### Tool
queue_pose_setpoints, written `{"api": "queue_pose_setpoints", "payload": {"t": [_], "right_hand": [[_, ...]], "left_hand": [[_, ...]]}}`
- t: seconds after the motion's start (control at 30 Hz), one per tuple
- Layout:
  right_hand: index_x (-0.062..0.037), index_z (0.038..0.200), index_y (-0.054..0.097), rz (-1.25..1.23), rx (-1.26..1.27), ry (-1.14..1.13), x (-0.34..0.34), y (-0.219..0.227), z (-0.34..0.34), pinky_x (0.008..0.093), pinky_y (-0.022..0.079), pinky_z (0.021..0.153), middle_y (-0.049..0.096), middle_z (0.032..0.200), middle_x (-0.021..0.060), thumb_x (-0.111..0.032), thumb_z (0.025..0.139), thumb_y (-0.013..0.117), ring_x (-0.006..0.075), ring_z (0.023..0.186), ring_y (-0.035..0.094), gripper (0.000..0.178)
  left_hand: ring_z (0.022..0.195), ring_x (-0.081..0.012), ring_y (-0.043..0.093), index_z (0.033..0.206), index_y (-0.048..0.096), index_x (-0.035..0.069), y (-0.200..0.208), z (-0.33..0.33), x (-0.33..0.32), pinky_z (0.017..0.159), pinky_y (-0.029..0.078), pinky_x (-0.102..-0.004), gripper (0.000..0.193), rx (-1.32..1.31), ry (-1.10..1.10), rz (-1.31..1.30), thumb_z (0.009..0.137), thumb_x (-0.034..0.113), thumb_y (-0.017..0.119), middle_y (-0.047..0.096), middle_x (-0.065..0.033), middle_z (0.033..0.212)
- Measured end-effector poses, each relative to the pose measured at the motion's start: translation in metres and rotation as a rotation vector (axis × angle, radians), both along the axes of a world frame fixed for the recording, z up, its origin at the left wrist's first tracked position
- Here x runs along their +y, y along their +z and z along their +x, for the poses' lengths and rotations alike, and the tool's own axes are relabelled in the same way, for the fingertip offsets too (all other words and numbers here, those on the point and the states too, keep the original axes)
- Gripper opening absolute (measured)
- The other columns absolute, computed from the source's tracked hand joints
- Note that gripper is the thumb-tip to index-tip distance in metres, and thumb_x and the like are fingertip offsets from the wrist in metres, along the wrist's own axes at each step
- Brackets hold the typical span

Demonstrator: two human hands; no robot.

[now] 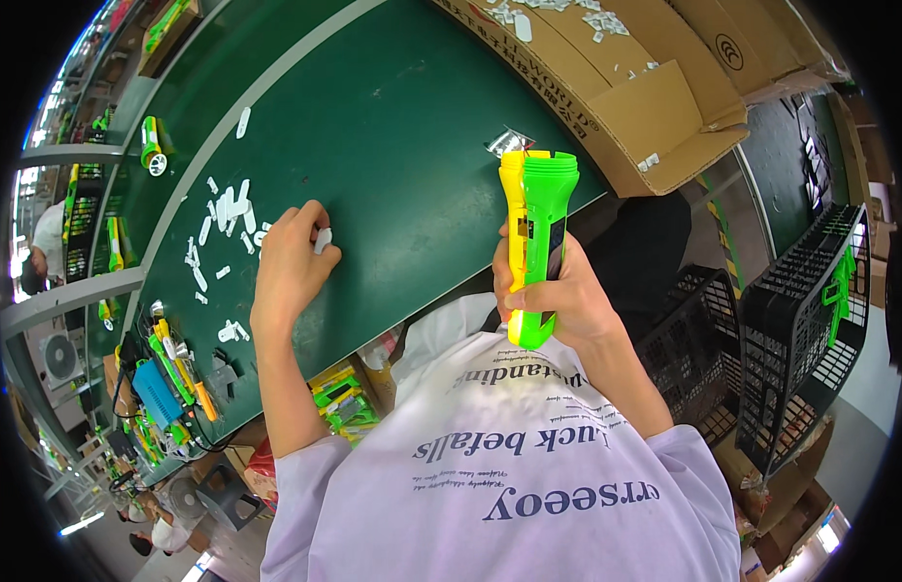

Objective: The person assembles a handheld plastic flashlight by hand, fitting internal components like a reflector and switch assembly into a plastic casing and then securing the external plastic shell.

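Observation:
My right hand [557, 291] is wrapped round a green and yellow flashlight body [543, 218], held upright in front of me with its wide threaded end at the top. A dark switch area shows on its side. Over the green table [402, 194], my left hand [300, 247] pinches a small white plastic piece [323, 240] between thumb and fingers. Just left of that hand lies a loose scatter of white plastic pieces [235, 207], some long, some tiny. A small shiny silver part [509, 143] rests on the table behind the flashlight body.
An open cardboard box [606, 87] with white pieces in it stands at the far right. Black plastic crates [795, 339] are at my right. Tools and a blue box-shaped thing [158, 393] crowd the left edge. Another flashlight [152, 145] lies at the far left.

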State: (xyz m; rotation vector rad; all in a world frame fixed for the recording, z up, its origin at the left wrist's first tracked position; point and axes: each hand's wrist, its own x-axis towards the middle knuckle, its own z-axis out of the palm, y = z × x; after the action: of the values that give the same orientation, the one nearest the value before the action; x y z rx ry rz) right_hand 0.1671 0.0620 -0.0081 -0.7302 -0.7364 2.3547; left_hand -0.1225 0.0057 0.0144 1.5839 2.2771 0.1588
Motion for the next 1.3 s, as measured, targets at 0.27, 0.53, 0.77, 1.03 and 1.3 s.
{"api": "queue_pose_setpoints", "payload": {"t": [0.27,0.53,0.77,1.03,1.3], "right_hand": [[-0.0013,0.117,0.047,0.056,-0.082,-0.013,0.0,0.001,-0.002,0.0336,0.054,0.058,0.058,0.079,0.0088,0.006,0.059,0.069,0.0207,0.063,0.062,0.062],[-0.0029,0.112,0.048,0.109,-0.187,-0.003,-0.002,0.008,-0.003,0.0321,0.052,0.063,0.058,0.085,0.0079,0.011,0.063,0.064,0.0159,0.068,0.061,0.054],[-0.0025,0.121,0.047,0.148,-0.223,-0.059,-0.003,0.011,-0.003,0.0307,0.052,0.065,0.057,0.087,0.0065,0.011,0.062,0.064,0.0148,0.073,0.061,0.062],[-0.0019,0.123,0.046,0.17,-0.142,-0.094,-0.002,0.003,-0.003,0.029,0.052,0.064,0.06,0.088,0.0071,0.012,0.063,0.064,0.0152,0.071,0.063,0.064],[-0.0021,0.124,0.046,0.184,-0.145,-0.052,-0.005,0.012,-0.005,0.0295,0.052,0.057,0.059,0.086,0.0072,0.013,0.062,0.062,0.0153,0.07,0.062,0.066]], "left_hand": [[0.078,-0.0099,0.059,0.1,0.054,-0.002,0.002,0.076,0.01,0.072,0.052,-0.0245,0.029,-1.274,0.017,0.416,0.074,-0.009,0.065,0.055,-0.0045,0.088],[0.082,-0.0132,0.063,0.105,0.054,-0.002,0.002,0.119,0.017,0.074,0.054,-0.0259,0.031,-1.456,-0.079,0.485,0.079,-0.009,0.068,0.061,-0.008,0.091],[0.085,-0.0148,0.064,0.104,0.056,-0.005,0.006,0.125,0.02,0.078,0.054,-0.0279,0.027,-1.235,-0.123,0.466,0.08,-0.009,0.068,0.061,-0.0101,0.095],[0.072,-0.0161,0.067,0.099,0.067,-0.002,-0.003,0.142,0.013,0.065,0.054,-0.0258,0.023,-0.796,-0.148,0.699,0.077,-0.004,0.071,0.065,-0.0084,0.085],[0.064,-0.0127,0.06,0.092,0.067,-0.004,-0.009,0.153,0.011,0.059,0.05,-0.0242,0.018,-1.115,0.178,0.662,0.078,0.005,0.074,0.063,-0.0091,0.076]]}}
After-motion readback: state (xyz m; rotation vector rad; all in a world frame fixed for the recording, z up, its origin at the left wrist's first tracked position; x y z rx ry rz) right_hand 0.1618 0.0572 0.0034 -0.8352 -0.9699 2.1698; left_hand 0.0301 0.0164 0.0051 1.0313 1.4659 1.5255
